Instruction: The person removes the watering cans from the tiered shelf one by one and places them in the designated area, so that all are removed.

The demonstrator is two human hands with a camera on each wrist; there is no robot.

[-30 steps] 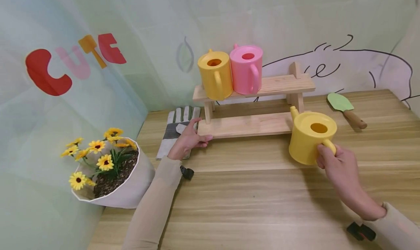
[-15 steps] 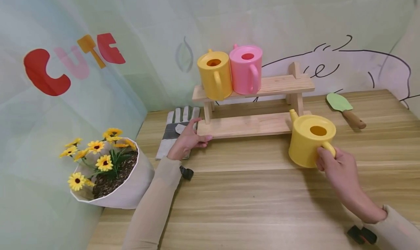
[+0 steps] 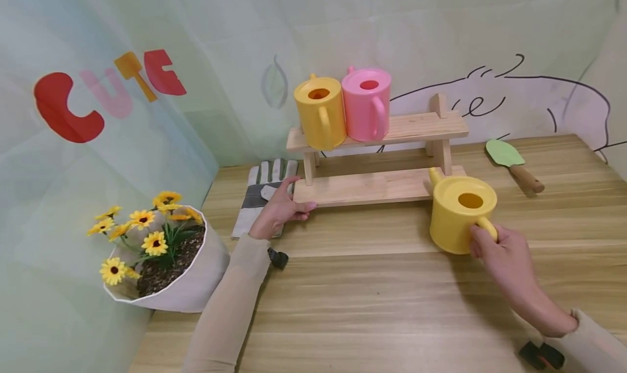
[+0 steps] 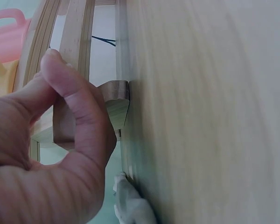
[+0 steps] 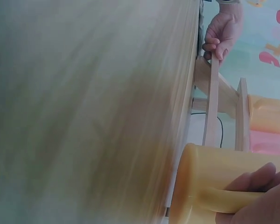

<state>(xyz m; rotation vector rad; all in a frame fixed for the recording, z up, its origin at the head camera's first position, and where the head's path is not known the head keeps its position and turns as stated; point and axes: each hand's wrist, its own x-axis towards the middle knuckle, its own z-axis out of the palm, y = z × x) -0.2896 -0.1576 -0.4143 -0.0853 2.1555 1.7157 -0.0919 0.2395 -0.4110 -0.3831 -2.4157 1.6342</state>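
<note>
My right hand (image 3: 505, 258) holds a yellow watering can (image 3: 458, 226) by its handle, in front of the shelf's right end. The can is upright, its spout pointing toward the shelf, and looks raised off the table. My left hand (image 3: 281, 208) pinches the left end of the lower board of a two-tier wooden shelf (image 3: 367, 189); the left wrist view shows thumb and finger round the board end (image 4: 65, 123). On the upper tier, a darker yellow watering can (image 3: 320, 117) and a pink watering can (image 3: 367, 109) stand side by side at the left.
A grey-white work glove (image 3: 252, 209) lies left of the shelf. A white pot (image 3: 208, 269) with yellow flowers and soil stands at the left. A hand trowel (image 3: 511, 163) with green blade lies at the right. A printed cloth (image 3: 416, 30) hangs behind.
My right hand has brought the yellow watering can slightly left and toward me. My left hand keeps its hold on the shelf.
</note>
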